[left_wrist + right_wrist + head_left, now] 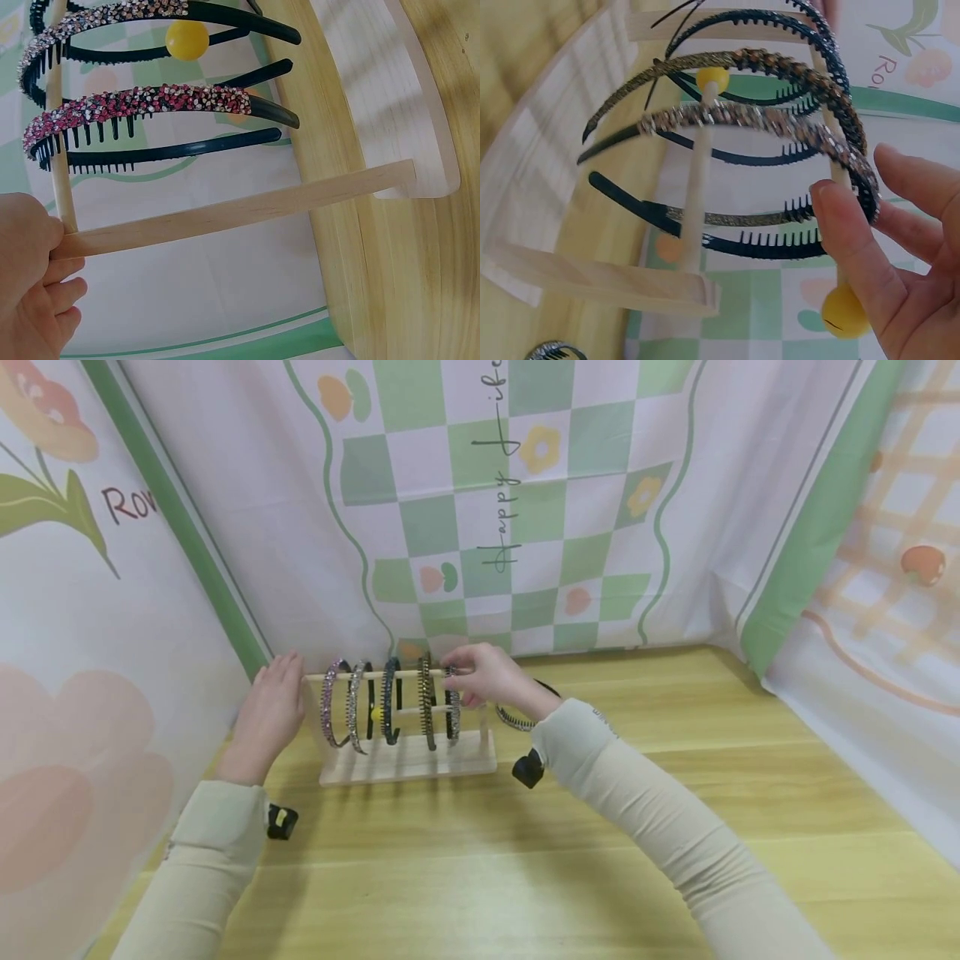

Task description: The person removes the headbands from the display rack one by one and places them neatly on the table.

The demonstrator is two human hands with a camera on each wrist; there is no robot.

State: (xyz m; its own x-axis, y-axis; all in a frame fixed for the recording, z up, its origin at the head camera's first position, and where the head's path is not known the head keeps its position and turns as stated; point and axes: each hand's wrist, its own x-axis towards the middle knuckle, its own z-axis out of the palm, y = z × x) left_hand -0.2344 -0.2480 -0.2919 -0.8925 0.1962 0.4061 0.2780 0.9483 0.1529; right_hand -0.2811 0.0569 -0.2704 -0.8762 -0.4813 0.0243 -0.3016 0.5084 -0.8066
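Note:
A wooden headband stand [405,763] carries several headbands on its top rod. At its left end my left hand [268,717] grips the top corner of the upright [240,214], thumb on one side and fingers curled beneath. Closest to that hand hangs a headband with pink and silver stones [142,103]. My right hand [498,678] is at the rod's other end, thumb and fingers around a headband with silvery stones [742,118] that hangs on the rod. A gold-toned headband [425,702] hangs just beside it. A yellow ball [844,311] caps the rod under the right palm.
Another headband [516,720] lies on the wood-grain table [420,877], right of the stand and partly behind my right wrist. A lower rod with a yellow ball tip [187,40] reaches in among the hanging headbands. Printed curtains [247,468] enclose the table's back and sides.

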